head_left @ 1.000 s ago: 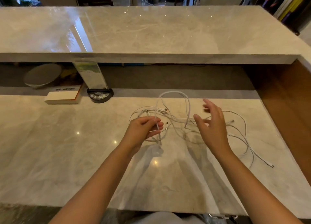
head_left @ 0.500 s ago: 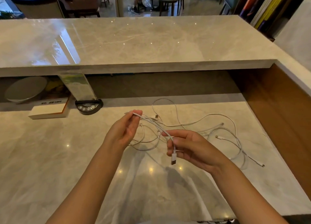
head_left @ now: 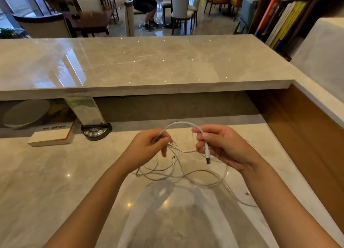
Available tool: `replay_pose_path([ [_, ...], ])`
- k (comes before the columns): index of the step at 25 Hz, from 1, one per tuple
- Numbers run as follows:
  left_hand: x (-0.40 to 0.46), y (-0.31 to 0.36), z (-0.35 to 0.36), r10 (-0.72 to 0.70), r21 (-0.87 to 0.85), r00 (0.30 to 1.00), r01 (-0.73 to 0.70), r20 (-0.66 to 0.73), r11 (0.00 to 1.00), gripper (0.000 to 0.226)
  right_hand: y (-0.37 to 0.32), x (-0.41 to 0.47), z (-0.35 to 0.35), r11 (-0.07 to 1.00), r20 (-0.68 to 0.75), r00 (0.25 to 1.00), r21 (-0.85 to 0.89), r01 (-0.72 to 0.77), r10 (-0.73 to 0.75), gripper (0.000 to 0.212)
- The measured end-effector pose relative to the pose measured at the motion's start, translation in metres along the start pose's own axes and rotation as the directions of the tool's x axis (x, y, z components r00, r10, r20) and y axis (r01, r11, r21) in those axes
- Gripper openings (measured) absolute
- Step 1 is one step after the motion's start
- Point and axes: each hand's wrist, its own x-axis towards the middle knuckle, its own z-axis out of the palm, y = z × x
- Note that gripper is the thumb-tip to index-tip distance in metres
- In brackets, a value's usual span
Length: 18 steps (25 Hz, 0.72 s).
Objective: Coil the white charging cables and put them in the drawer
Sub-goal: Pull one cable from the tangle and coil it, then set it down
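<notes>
White charging cables (head_left: 178, 171) lie in a loose, uncoiled tangle on the marble tabletop (head_left: 55, 182), partly lifted between both hands. Left hand (head_left: 147, 147) pinches one strand with curled fingers; right hand (head_left: 221, 145) grips the same strand near its plug (head_left: 207, 155), which hangs down. An arch of cable joins the hands. A book (head_left: 52, 136) lies far left.

Marble counter (head_left: 55, 173) w/ raised marble ledge (head_left: 149, 65) behind. Under ledge at left: grey plate (head_left: 26, 113), white book (head_left: 52, 136), clear sign holder (head_left: 84, 108) on black base. Books (head_left: 279, 22) top right; seated person (head_left: 145, 7) in background.
</notes>
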Motion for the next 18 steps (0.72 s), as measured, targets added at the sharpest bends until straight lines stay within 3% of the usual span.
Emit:
replay_pose_path([
  [4,-0.015,-0.009,-0.026,-0.141,-0.35,0.99,0.142,0.026,0.926,0.034,-0.023,0.001,-0.03,0.993,-0.302,0.951,0.077,0.087,-0.06,0.016],
  [6,-0.021,-0.007,-0.036,-0.151,-0.505,0.988,0.148,0.036,0.85,0.043,-0.025,0.002,-0.04,0.975,-0.412,0.898,-0.211,0.071,-0.154,0.013],
  [8,-0.022,0.0,-0.036,-0.126,-0.591,0.992,0.118,0.028,0.798,0.04,-0.019,0.006,-0.04,0.767,-0.439,0.835,-0.641,-0.033,-0.332,0.01],
  [10,-0.018,0.011,-0.026,-0.132,-0.64,0.991,0.083,-0.028,0.764,0.032,-0.011,0.01,-0.029,0.467,-0.326,0.855,-0.877,-0.113,-0.405,0.013],
  [12,-0.011,0.022,-0.014,-0.17,-0.675,0.979,0.05,-0.113,0.736,0.025,-0.001,0.011,-0.015,0.271,-0.197,0.938,-0.955,-0.118,-0.286,0.025],
  [15,-0.006,0.031,0.001,-0.154,-0.563,0.965,0.01,-0.21,0.827,0.018,0.005,0.003,0.009,0.132,0.053,0.995,-0.989,0.063,-0.079,0.028],
  [18,-0.007,0.032,0.017,-0.058,-0.289,0.992,0.025,-0.108,0.957,0.017,-0.007,-0.003,0.028,0.066,0.322,0.942,-0.942,0.328,-0.093,0.017],
])
